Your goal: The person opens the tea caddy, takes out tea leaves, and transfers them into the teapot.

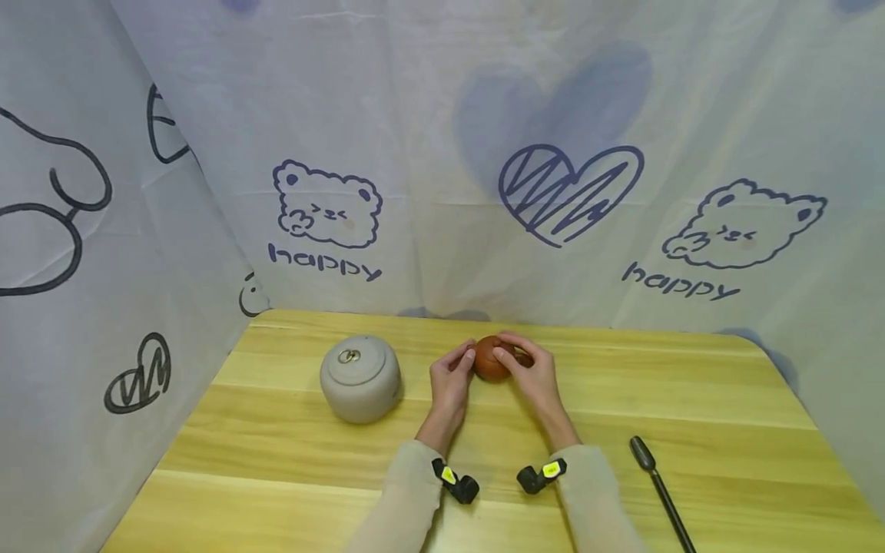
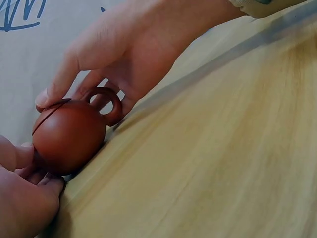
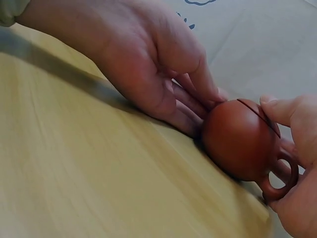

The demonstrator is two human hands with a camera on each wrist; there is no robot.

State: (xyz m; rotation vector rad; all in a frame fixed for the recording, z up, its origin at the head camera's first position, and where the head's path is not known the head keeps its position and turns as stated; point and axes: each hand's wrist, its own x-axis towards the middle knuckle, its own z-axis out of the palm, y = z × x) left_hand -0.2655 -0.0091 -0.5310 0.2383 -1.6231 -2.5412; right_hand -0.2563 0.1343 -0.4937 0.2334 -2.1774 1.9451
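A small reddish-brown clay teapot (image 1: 488,362) stands on the table between the two hands, its loop handle (image 2: 119,108) toward the right. My left hand (image 1: 451,385) pinches the teapot's left side, where the fingers hide the spout area. From the right, my right hand (image 1: 539,380) holds the pot, with the thumb near the front of the lid and the index finger across the far side. In the right wrist view, a seam around the lid shows on the teapot (image 3: 238,141), and the remaining right fingers lie by the handle.
Left of the hands stands a round grey lidded jar (image 1: 359,384) with a metal ring on its lid. A dark, long-handled tool (image 1: 660,491) lies at the right front of the wooden table (image 1: 276,461). Printed cloth (image 1: 442,153) hangs behind the table and along its sides.
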